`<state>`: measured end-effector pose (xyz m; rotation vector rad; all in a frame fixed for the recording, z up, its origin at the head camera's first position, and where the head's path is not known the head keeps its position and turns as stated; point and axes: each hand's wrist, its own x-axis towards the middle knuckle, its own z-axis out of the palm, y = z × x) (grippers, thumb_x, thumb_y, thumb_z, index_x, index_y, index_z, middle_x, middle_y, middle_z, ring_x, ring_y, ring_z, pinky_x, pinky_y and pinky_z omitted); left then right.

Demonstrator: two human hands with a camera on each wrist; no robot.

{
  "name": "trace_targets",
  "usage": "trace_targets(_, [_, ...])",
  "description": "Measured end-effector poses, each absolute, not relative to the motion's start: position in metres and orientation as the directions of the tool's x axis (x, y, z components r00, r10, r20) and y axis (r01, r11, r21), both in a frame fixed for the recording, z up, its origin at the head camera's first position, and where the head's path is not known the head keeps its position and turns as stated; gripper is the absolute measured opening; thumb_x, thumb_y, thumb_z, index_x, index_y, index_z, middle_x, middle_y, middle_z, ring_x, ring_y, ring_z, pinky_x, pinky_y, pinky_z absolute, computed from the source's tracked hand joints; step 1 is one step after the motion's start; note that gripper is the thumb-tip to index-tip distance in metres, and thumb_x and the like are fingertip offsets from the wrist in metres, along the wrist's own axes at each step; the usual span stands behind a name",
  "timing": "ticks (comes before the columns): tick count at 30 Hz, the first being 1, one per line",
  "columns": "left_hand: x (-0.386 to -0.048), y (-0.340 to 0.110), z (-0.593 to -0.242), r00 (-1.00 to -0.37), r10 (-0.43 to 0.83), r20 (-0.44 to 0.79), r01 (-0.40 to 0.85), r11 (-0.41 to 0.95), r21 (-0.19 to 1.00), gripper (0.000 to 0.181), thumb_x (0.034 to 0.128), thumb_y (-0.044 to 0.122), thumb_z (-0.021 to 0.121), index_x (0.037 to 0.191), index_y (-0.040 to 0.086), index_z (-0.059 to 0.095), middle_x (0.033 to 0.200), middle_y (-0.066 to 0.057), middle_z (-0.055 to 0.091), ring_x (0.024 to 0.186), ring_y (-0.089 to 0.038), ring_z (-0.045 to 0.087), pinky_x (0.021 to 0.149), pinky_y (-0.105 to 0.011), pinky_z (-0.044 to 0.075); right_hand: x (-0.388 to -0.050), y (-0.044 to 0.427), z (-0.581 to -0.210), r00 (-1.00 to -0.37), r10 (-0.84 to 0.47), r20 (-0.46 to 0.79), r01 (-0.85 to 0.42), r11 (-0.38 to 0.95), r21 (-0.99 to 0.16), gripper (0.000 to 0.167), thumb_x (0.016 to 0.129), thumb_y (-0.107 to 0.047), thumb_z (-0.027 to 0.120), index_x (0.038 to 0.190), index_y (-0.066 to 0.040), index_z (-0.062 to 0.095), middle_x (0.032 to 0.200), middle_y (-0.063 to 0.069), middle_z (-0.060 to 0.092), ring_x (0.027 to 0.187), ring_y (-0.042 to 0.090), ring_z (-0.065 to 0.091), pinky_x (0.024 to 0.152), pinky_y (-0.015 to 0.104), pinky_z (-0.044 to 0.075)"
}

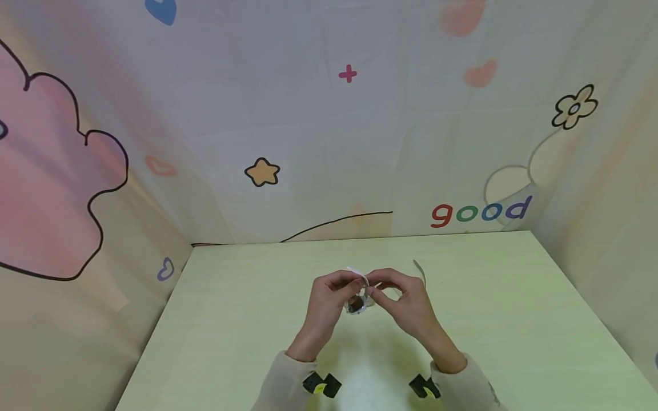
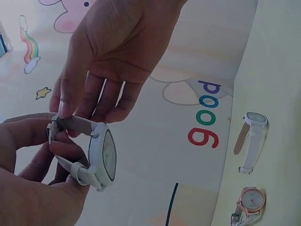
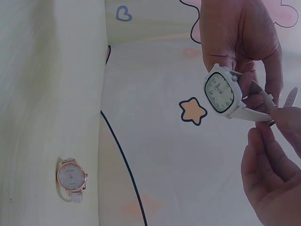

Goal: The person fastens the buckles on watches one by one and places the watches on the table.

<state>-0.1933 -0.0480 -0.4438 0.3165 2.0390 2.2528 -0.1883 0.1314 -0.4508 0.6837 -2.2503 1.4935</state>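
A white wristwatch [image 2: 109,153] with a rounded-square case is held up above the table between both hands, its strap bent into a loop. My left hand [image 1: 324,299] grips the strap, its fingers partly inside the loop. My right hand [image 1: 408,302] pinches the strap by the metal buckle [image 2: 55,125] between thumb and forefinger. The right wrist view shows the pale dial [image 3: 219,92] with a dark ring round it. A free strap end [image 3: 292,96] sticks out past the fingers. Whether the strap end passes through the buckle is hidden by the fingers.
On the pale green table [image 1: 231,331] lie a rose-gold round watch [image 3: 71,177] with a white strap and another white watch [image 2: 256,134] behind my hands. A printed cloth [image 1: 308,114] hangs along the table's back edge and sides.
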Motion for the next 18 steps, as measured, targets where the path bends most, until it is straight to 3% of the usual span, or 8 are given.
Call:
trace_targets(4, [-0.1936,-0.0513,-0.4441,-0.963,0.253,0.089,0.067,-0.093,0.993,0.021,0.0949,0.019,0.065,0.107,0.003,0.072,0.098,-0.003,0.069,0.08,-0.014,0.06,0.074,-0.027,0.052,-0.1867,0.1309,-0.4469,-0.805,-0.2,0.559,-0.593,0.318,-0.74,0.022,0.087,-0.003,0.072,0.108,-0.011,0.071,0.1,0.003,0.074,0.088,0.008,0.066,0.079,0.027,0.056])
trace_targets(10, [-0.1926,-0.0568,-0.4438,-0.939,0.319,0.13,0.111,-0.077,0.991,0.027,0.0905,0.015,0.071,0.116,0.008,0.067,0.116,-0.013,0.067,0.102,-0.016,0.065,0.086,-0.027,0.056,-0.1835,0.1324,-0.4431,-0.811,-0.193,0.552,-0.585,0.261,-0.768,0.027,0.087,0.004,0.07,0.112,-0.006,0.069,0.101,0.01,0.071,0.092,0.007,0.064,0.075,0.023,0.057])
trace_targets(18, [-0.1932,-0.057,-0.4465,-0.946,0.285,0.154,0.157,-0.01,0.987,0.024,0.0912,0.019,0.071,0.112,0.007,0.071,0.109,-0.015,0.071,0.091,-0.011,0.069,0.082,-0.025,0.057,-0.1858,0.1361,-0.4468,-0.833,-0.212,0.511,-0.551,0.231,-0.802,0.023,0.091,-0.005,0.068,0.113,-0.011,0.069,0.104,0.007,0.07,0.094,0.009,0.063,0.076,0.024,0.058])
